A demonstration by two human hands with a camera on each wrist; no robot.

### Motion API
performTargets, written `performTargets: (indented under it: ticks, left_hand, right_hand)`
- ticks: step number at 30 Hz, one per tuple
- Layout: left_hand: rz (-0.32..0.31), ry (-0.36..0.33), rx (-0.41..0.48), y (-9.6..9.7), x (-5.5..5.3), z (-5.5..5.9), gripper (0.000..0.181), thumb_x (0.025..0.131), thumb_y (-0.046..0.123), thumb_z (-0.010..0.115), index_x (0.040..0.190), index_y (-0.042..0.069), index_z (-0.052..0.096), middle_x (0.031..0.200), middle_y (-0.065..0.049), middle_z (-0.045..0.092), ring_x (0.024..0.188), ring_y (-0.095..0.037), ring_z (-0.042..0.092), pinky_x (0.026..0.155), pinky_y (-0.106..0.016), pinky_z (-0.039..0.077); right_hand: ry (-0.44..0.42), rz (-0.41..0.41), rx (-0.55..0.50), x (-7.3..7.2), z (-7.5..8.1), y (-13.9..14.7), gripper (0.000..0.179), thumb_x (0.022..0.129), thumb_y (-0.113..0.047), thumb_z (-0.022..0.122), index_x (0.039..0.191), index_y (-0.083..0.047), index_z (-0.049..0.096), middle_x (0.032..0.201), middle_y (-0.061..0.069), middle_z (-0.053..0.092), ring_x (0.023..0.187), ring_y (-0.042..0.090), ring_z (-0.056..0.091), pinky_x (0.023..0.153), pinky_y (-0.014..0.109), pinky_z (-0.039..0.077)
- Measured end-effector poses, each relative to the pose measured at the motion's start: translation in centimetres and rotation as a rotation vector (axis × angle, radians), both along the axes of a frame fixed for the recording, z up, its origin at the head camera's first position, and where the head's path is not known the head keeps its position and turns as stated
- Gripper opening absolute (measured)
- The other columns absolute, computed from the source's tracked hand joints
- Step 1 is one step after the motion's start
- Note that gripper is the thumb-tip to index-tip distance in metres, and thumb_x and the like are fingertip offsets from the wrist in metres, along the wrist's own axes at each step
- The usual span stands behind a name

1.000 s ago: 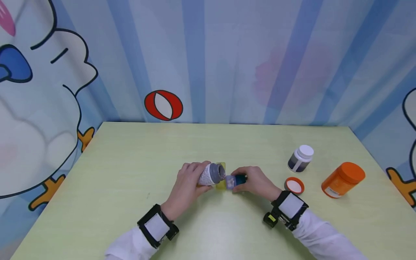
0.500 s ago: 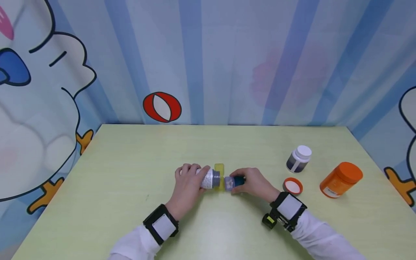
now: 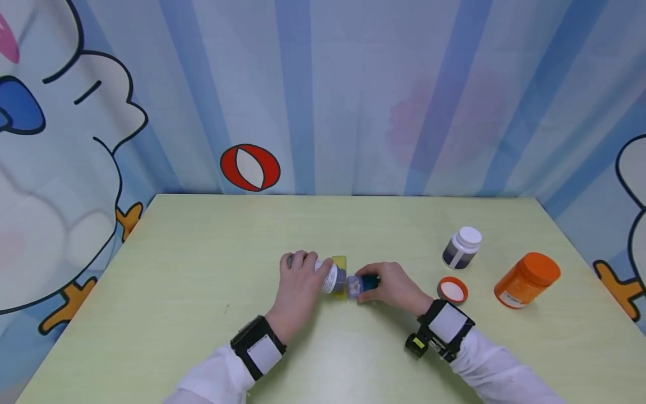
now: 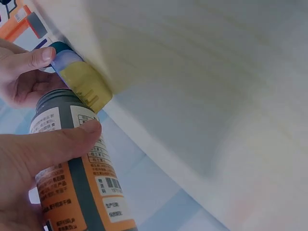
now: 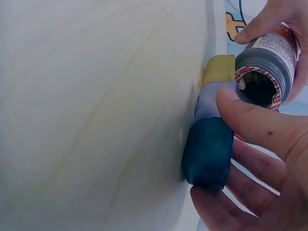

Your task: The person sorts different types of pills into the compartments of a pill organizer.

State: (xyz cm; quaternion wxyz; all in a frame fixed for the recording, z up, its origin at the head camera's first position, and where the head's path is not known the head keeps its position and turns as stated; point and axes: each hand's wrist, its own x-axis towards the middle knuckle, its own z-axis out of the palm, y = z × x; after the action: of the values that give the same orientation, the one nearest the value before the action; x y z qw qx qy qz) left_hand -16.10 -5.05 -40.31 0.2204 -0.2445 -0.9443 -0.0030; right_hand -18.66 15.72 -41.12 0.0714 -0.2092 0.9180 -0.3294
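My left hand [image 3: 299, 292] grips a grey pill bottle [image 4: 79, 168] with a white and orange label. The bottle is tipped, its mouth beside the pill organizer [image 5: 209, 149], and pale tablets show inside the neck in the right wrist view. The organizer lies on the table with yellow, purple and dark teal compartments. My right hand [image 3: 396, 287] holds it between thumb and fingers at the purple and teal part. Small pale pieces show in the purple compartment [image 3: 355, 286]. In the head view my right fingers partly cover the teal part.
To the right stand a white bottle [image 3: 461, 248] with a dark label and an orange bottle [image 3: 527, 280] with its cap on. An orange-rimmed cap [image 3: 452, 290] lies inside up near my right wrist. A patterned curtain hangs behind the table [image 3: 202, 235].
My left hand has turned the bottle so its open mouth no longer faces the head view, and it has shifted slightly right. My right hand keeps its hold on the pill organizer.
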Motion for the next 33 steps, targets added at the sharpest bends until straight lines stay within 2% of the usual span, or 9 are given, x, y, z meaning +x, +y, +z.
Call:
performTargets:
  ticks: [12, 22, 30, 33]
  left_hand:
    - [-0.007, 0.064, -0.094, 0.51, 0.35, 0.21, 0.047, 0.071, 0.003, 0.073, 0.114, 0.017, 0.057, 0.102, -0.009, 0.053, 0.098, -0.027, 0.045, 0.089, -0.046, 0.033]
    - [0.004, 0.047, -0.081, 0.41, 0.32, 0.09, 0.047, 0.071, 0.004, 0.073, 0.114, 0.018, 0.057, 0.103, -0.009, 0.053, 0.099, -0.027, 0.045, 0.089, -0.047, 0.033]
    - [0.017, 0.032, -0.029, 0.22, 0.25, -0.04, 0.046, 0.072, 0.002, 0.072, 0.113, 0.018, 0.058, 0.101, -0.008, 0.054, 0.098, -0.028, 0.045, 0.088, -0.047, 0.033]
    - [0.035, 0.000, 0.005, 0.09, 0.32, -0.17, 0.045, 0.072, 0.005, 0.073, 0.113, 0.017, 0.059, 0.101, -0.008, 0.056, 0.096, -0.028, 0.046, 0.086, -0.046, 0.034]
  right_hand:
    - [-0.017, -0.016, 0.007, -0.08, 0.12, -0.05, 0.042, 0.067, -0.019, 0.081, 0.104, -0.005, 0.067, 0.103, 0.008, 0.064, 0.090, 0.018, 0.057, 0.077, 0.035, 0.048]
    - [-0.013, -0.014, 0.006, -0.02, 0.19, -0.03, 0.041, 0.067, -0.019, 0.080, 0.103, -0.005, 0.067, 0.103, 0.008, 0.064, 0.090, 0.019, 0.057, 0.077, 0.035, 0.048]
    - [-0.018, -0.018, 0.008, -0.04, 0.22, -0.04, 0.041, 0.067, -0.019, 0.080, 0.103, -0.005, 0.067, 0.103, 0.008, 0.064, 0.089, 0.018, 0.057, 0.076, 0.034, 0.049]
    - [-0.028, -0.025, 0.016, -0.06, 0.21, -0.09, 0.041, 0.067, -0.019, 0.080, 0.104, -0.005, 0.067, 0.103, 0.008, 0.064, 0.089, 0.018, 0.057, 0.076, 0.034, 0.049]
